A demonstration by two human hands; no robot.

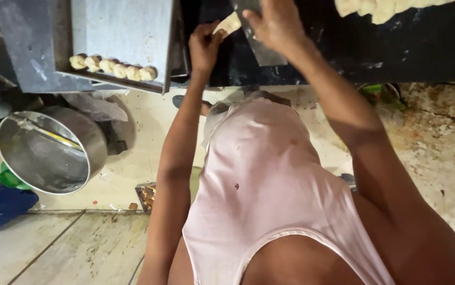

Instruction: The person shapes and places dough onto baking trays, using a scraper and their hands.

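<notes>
Pale dough piece sits at top centre of the frame, pinched in the left hand fingers, while the right hand grips a flat metal scraper over the dark desk. Looks soft, light and tearable, so hold it at the edges. Upper left, a grey tray holds a row of dough balls; the steel pot at left looks empty.

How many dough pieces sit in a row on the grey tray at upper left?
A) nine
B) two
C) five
C: five pale dough pieces lie side by side along the lower edge of the tray, apart from both hands.
</notes>
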